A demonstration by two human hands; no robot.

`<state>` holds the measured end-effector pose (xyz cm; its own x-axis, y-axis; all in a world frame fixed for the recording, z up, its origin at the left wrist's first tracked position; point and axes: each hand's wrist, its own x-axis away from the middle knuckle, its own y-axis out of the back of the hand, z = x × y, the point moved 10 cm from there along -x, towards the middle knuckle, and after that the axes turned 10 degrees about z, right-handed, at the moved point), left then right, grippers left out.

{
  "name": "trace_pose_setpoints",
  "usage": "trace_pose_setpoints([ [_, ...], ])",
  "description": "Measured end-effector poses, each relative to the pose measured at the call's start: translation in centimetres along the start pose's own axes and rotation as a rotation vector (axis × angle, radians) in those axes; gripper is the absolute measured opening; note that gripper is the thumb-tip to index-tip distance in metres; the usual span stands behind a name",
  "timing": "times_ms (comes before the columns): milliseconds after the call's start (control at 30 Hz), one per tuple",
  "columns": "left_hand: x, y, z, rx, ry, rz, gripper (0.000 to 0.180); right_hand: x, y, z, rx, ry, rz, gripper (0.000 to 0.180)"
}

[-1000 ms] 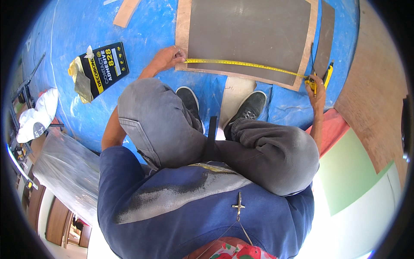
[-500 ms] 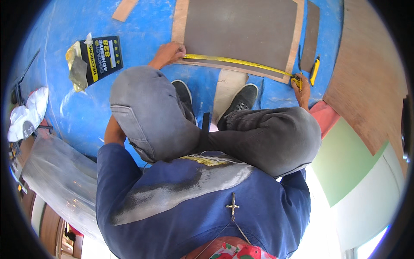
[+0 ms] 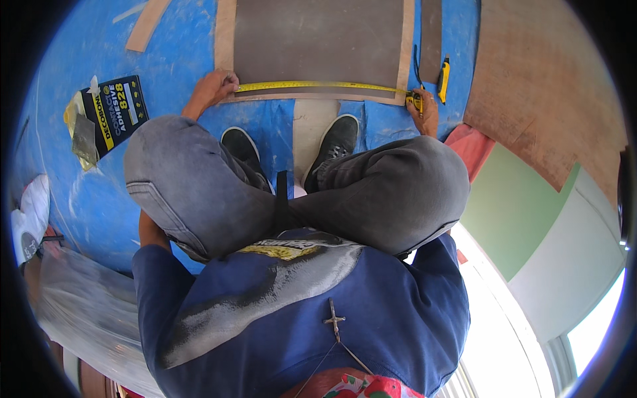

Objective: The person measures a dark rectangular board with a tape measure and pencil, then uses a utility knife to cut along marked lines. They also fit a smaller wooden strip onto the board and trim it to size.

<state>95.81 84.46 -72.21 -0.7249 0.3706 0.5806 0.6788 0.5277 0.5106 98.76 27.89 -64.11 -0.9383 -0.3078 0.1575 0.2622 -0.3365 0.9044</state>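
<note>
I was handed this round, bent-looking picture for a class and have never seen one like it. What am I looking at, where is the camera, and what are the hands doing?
The camera sits on a person's head and looks straight down, through a wide lens that bends straight edges near the rim. You see the person's own body: a blue shirt, grey trousers with knees bent in a squat, and dark shoes. There is no machine. The left hand presses one end of a yellow tape measure onto a brown board lying on a blue floor sheet. The right hand holds the tape's case at the board's other edge. A yellow utility knife lies just beyond it, and a dark adhesive can lies on the left.
</note>
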Motion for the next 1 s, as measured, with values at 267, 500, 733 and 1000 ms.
trace_pose_setpoints([
  [267, 0.2, -0.2, 0.6, 0.074, 0.065, -0.013, 0.017, -0.3, -0.7, -1.0, -0.002, -0.048, 0.044, 0.048],
  [500, -0.2, -0.1, 1.1, 0.118, 0.013, -0.069, 0.017, -0.2, 1.5, 1.1, 0.086, -0.022, -0.074, 0.039],
  [733, -0.6, -0.3, 1.4, 0.117, 0.042, -0.021, 0.016, -1.2, -1.4, 1.6, -0.756, -0.179, 0.103, 0.011],
  [1000, -0.2, -0.3, 1.2, 0.123, 0.004, -0.053, 0.014, -1.8, -5.0, -0.7, -0.786, -0.184, 0.19, 0.004],
])
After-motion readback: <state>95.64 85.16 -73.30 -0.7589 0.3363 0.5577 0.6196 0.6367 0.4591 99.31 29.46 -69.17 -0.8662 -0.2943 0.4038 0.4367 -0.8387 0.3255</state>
